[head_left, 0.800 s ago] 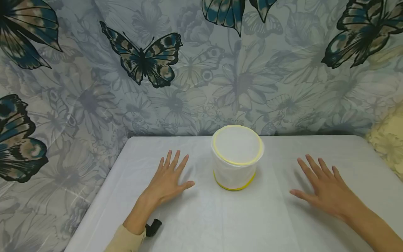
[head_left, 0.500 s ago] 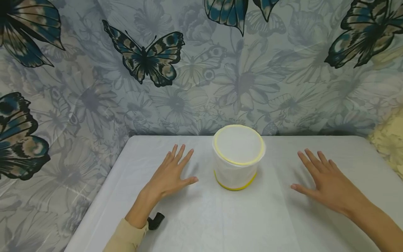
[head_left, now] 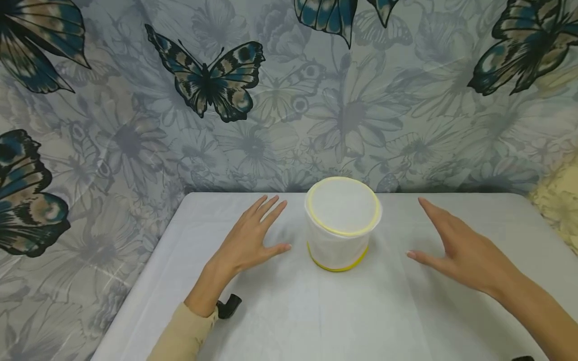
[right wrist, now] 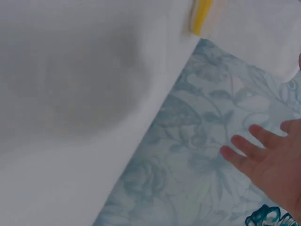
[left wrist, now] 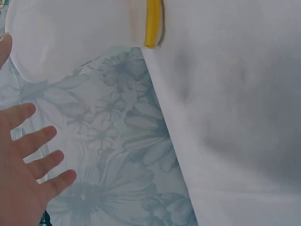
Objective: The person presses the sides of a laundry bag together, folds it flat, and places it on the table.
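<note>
A white round tub [head_left: 338, 250] with yellow trim at its top and base stands upright near the back of the white table. Its flat top [head_left: 343, 205] is white with a yellow ring. To its left my left hand [head_left: 248, 238] hovers over the table, fingers spread and thumb toward the tub. My right hand [head_left: 465, 248] is held on the other side, farther from the tub, fingers extended and thumb apart. Neither hand touches it. In the left wrist view the tub's yellow base trim [left wrist: 152, 23] shows above the spread fingers; the right wrist view shows the trim [right wrist: 201, 16] too.
A white cloth covers the table [head_left: 361, 311], whose back edge meets a floral curtain [head_left: 271, 145] printed with butterflies. Something pale yellow and ruffled [head_left: 557, 200] sits beyond the right edge. A black wrist mount [head_left: 229, 306] is at the left sleeve.
Both hands have moved forward, the left one also rightward and closer to the tub. My right hand has turned more edge-on, thumb toward the tub. The tub stays in place.
</note>
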Demonstrator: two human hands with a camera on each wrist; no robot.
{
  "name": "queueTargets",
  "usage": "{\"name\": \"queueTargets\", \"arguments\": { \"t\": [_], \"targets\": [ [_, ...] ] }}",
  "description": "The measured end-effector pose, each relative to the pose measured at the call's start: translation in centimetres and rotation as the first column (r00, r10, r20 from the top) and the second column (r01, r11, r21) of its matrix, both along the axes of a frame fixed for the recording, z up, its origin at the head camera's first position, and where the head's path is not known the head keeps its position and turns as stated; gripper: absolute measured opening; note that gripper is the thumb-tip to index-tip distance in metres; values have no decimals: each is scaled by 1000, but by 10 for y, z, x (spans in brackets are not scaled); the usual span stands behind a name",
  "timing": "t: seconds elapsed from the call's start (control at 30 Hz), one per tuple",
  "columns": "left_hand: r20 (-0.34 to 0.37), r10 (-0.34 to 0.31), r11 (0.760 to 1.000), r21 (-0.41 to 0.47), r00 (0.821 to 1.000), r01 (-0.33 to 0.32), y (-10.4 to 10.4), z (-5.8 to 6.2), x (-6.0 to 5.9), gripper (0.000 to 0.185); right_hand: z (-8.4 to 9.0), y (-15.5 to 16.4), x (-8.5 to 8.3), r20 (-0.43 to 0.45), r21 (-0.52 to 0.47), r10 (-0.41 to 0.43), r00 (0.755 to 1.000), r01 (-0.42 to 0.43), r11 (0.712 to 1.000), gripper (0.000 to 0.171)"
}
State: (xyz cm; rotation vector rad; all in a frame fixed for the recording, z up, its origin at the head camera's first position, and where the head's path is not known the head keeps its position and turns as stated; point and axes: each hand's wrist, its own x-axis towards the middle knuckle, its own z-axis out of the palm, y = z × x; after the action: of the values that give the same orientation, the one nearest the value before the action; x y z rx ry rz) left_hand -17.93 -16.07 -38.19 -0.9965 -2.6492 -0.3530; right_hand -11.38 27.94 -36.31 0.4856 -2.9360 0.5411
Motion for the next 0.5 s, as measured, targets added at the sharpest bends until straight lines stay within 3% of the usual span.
{"name": "queueTargets", "arguments": {
  "t": [0.2,0.5],
  "targets": [
    [-47,-73,992,95,996,77,9,5,-5,87,9,-13,-7,-9,-49,16,1000,-17,999,107],
    [-24,-92,979,180,995,95,21,12,-11,79,16,-26,-23,-30,-118,97,995,-100,988,105]
  ]
}}
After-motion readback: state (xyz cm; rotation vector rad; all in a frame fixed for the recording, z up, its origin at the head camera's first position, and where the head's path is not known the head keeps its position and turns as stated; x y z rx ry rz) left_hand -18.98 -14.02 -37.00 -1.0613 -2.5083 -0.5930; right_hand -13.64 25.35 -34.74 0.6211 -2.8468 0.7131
